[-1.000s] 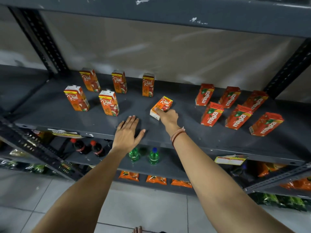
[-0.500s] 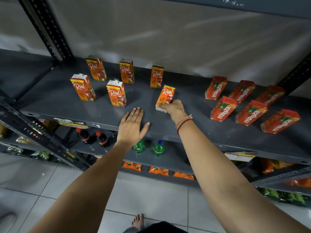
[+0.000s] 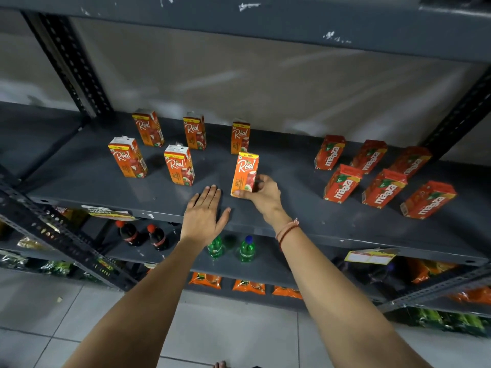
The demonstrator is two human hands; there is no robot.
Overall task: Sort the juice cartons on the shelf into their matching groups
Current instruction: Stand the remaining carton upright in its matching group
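An orange Real carton (image 3: 244, 172) stands upright near the middle of the grey shelf (image 3: 79, 181), with my right hand (image 3: 261, 195) gripping its lower right side. My left hand (image 3: 203, 215) lies flat and open on the shelf just left of it, touching nothing else. Several other Real cartons (image 3: 179, 164) stand in two rows on the left. On the right, several red Maaza cartons (image 3: 342, 183) stand in two rows, apart from the Real group.
The shelf's front edge (image 3: 345, 235) runs just below my hands. A black upright post (image 3: 71, 65) stands at the back left and another at the right. Lower shelves hold cola bottles (image 3: 127, 232), green bottles (image 3: 247, 248) and orange packets (image 3: 248, 285).
My right hand has tipped the Real carton from lying slanted to standing upright in the front row. The left hand has stayed flat on the shelf.
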